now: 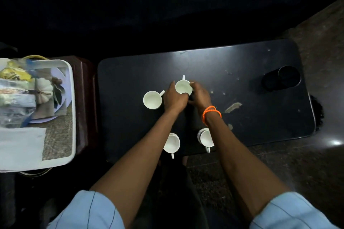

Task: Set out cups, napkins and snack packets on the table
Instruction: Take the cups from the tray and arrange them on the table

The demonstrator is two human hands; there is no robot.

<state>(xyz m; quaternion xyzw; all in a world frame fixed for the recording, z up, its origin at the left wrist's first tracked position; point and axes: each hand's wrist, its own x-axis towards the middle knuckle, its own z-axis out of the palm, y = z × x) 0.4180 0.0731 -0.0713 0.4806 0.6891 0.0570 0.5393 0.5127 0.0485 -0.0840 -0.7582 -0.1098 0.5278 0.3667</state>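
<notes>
Hands meet around the far cup (183, 87), which stands upright on the dark table (242, 72) with its handle pointing away from me: my left hand (174, 98) curls against its left and near side, my right hand (200, 95) closes on its right side, so I have the cup gripped between the two. An orange bead bracelet (211, 112) circles the right wrist. Just left of the left hand sits a second cup (152, 100), apart from it, handle toward the hand. Two more cups stand near the table's near edge, one (172, 143) partly under my left forearm, the other (205, 137) partly under the right. Well apart to the left, a white tray (71, 87) holds snack packets (15, 87) and a folded white napkin (20, 147) (the packet printing is too blurred for me to read any brand). A black cup holder (282, 78) sits at the table's far right.
</notes>
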